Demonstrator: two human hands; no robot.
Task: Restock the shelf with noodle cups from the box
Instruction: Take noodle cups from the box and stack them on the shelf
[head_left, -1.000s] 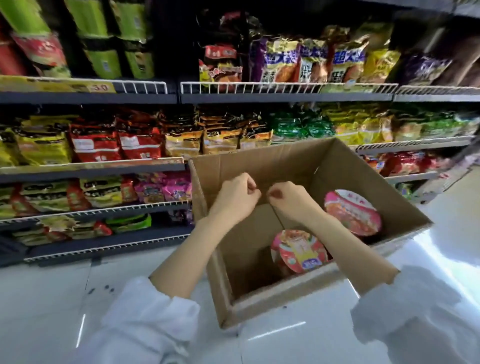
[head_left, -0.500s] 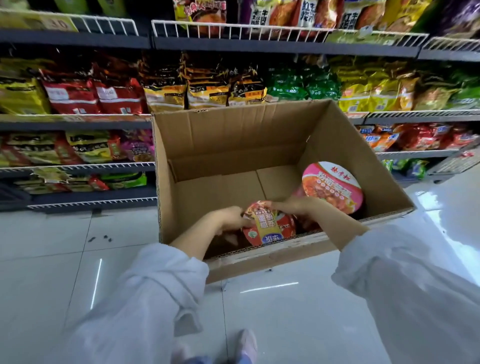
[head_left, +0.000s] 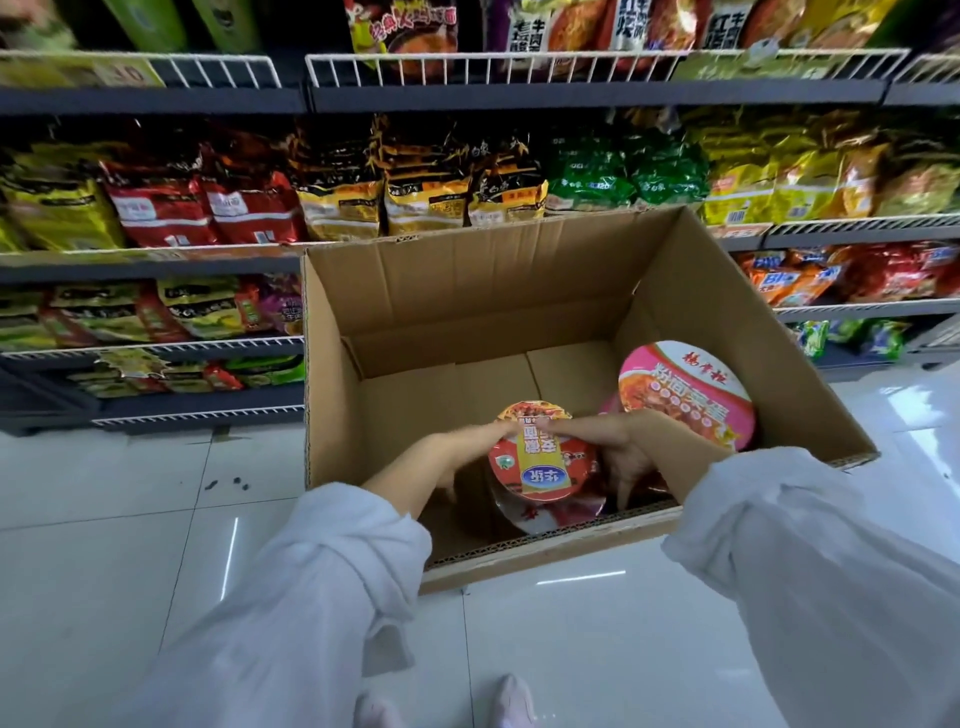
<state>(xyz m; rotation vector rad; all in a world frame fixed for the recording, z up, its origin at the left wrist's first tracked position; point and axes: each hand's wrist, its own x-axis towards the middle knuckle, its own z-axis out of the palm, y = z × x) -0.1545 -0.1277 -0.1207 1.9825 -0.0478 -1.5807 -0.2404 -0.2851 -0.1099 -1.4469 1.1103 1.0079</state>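
Observation:
An open cardboard box (head_left: 519, 291) stands on the floor before the shelves. Inside, near its front wall, is a red noodle cup (head_left: 540, 462) with a yellow band on its lid. My left hand (head_left: 462, 457) grips its left side and my right hand (head_left: 623, 457) grips its right side, thumbs meeting on the lid's far edge. A larger pink-lidded noodle bowl (head_left: 685, 395) leans against the box's right wall. Another red and white package (head_left: 540, 514) lies partly hidden under the held cup.
Wire-fronted shelves (head_left: 571, 73) full of bagged noodles (head_left: 426, 202) run behind and beside the box. White glossy tile floor (head_left: 130, 519) lies around it. My shoes (head_left: 514, 701) show at the bottom edge.
Both hands dropped from above the box down into it and took hold of the red noodle cup from both sides. The view moved closer and tilted downward.

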